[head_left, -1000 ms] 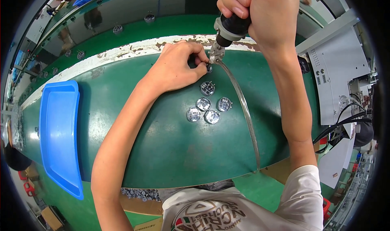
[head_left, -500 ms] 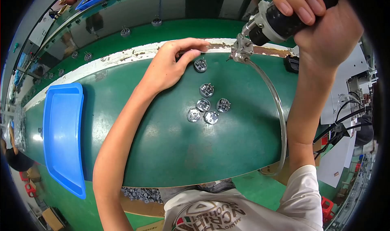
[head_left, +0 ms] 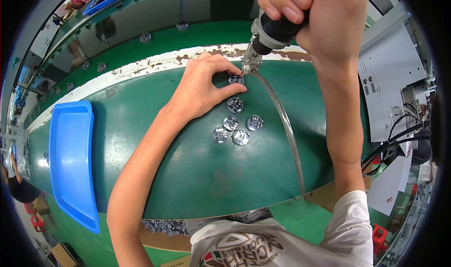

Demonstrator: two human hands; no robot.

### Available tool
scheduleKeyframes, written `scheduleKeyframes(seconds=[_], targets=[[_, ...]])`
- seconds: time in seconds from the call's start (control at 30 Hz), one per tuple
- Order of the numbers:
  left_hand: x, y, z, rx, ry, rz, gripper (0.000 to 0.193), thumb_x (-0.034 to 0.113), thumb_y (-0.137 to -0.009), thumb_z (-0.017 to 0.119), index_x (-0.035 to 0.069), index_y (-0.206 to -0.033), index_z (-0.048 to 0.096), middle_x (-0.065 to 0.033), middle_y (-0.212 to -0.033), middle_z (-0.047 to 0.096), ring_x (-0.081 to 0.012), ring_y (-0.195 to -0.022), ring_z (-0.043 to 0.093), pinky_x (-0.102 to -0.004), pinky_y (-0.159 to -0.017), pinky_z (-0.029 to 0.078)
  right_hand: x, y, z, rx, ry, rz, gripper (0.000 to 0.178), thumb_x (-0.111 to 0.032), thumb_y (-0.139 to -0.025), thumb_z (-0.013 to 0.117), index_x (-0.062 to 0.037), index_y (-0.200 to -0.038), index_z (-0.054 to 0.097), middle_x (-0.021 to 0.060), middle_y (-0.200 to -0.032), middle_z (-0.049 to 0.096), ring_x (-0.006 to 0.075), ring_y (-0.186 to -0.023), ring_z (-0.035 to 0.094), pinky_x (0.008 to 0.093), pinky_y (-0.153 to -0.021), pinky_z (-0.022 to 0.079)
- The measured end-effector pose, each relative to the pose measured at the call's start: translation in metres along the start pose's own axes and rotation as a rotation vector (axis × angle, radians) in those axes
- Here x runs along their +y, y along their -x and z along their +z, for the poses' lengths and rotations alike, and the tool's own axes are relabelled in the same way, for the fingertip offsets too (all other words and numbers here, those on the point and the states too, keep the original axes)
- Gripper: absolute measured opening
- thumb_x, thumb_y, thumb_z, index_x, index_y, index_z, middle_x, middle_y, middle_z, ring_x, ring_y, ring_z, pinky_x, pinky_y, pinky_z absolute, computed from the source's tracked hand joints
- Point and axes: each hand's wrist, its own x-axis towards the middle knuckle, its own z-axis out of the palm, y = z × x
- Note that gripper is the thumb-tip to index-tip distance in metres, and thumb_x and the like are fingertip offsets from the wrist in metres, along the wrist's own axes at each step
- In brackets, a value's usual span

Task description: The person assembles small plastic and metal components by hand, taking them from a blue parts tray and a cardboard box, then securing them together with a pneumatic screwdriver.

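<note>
At the far side of the green table, my left hand (head_left: pixel 199 86) pinches a small round electronic module (head_left: pixel 236 80) between thumb and fingertips. In my right hand (head_left: pixel 333 27) is a black powered screwdriver (head_left: pixel 278 32), gripped around its body. Its metal nose (head_left: pixel 251 62) points down right beside the held module; whether it touches is hard to tell. From the nose a clear hose (head_left: pixel 282 112) curves toward the table's near edge. A loose round module (head_left: pixel 235 105) lies just below my left thumb, and several more, such as this module (head_left: pixel 241 137), form a cluster nearer me.
An elongated blue tray (head_left: pixel 70 149) stands at the table's left. Beyond the chipped white ledge (head_left: pixel 141 69), more round modules (head_left: pixel 146 37) sit on a green strip. White equipment (head_left: pixel 392 79) with black cables (head_left: pixel 394 145) is at the right.
My left hand has closed its thumb and fingers around the far module. My right hand has brought the screwdriver left and its nose close to that module, and the hose has swung left too.
</note>
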Motion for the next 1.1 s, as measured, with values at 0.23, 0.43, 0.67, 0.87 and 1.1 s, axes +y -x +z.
scheduleKeyframes(seconds=[0.23,0.43,0.67,0.87,1.1], targets=[[0.000,0.001,0.002,-0.003,-0.011,-0.063,0.035,0.024,-0.073,0.090,0.000,-0.087,0.070,-0.0084,-0.086,0.065,-0.0256,-0.087,0.055,-0.0376,-0.080,0.047,0.016,-0.004,0.003,-0.206,-0.216,-0.096,0.029,-0.022,-0.099,0.061,-0.0036,-0.077,0.062,-0.0010,-0.048,0.045,0.0088,-0.037,0.041,0.0261,-0.040,0.036],[-0.002,0.002,0.002,0.012,-0.030,-0.037,0.038,0.026,-0.073,0.090,-0.002,-0.084,0.066,-0.0089,-0.082,0.062,-0.0252,-0.084,0.053,-0.0382,-0.078,0.045,-0.006,0.017,0.021,0.244,0.418,0.159,0.031,-0.022,-0.099,0.061,-0.0038,-0.073,0.061,-0.0011,-0.047,0.046,0.0084,-0.036,0.041,0.0253,-0.039,0.036],[-0.002,0.002,0.003,0.020,-0.036,-0.043,0.038,0.027,-0.074,0.090,-0.001,-0.084,0.068,-0.0094,-0.082,0.063,-0.0255,-0.083,0.052,-0.0384,-0.077,0.045,-0.001,0.016,0.019,0.236,0.416,0.159,0.034,-0.020,-0.099,0.062,-0.0049,-0.069,0.060,-0.0016,-0.047,0.048,0.0081,-0.035,0.042,0.0245,-0.038,0.036],[0.001,0.002,0.004,0.009,-0.047,-0.063,0.037,0.028,-0.074,0.089,-0.001,-0.085,0.069,-0.0097,-0.083,0.064,-0.0255,-0.084,0.052,-0.0384,-0.078,0.046,0.007,0.012,0.015,0.245,0.375,0.169,0.035,-0.020,-0.098,0.063,-0.0062,-0.066,0.058,-0.0014,-0.048,0.048,0.0089,-0.035,0.043,0.0250,-0.038,0.037],[0.002,0.002,0.003,0.017,-0.055,-0.063,0.039,0.029,-0.074,0.090,-0.001,-0.088,0.070,-0.0104,-0.084,0.064,-0.0261,-0.085,0.054,-0.0391,-0.080,0.046,0.007,0.008,0.013,0.234,0.322,0.190,0.028,-0.018,-0.098,0.064,-0.0056,-0.074,0.058,-0.0010,-0.049,0.049,0.0090,-0.036,0.044,0.0261,-0.038,0.038]])
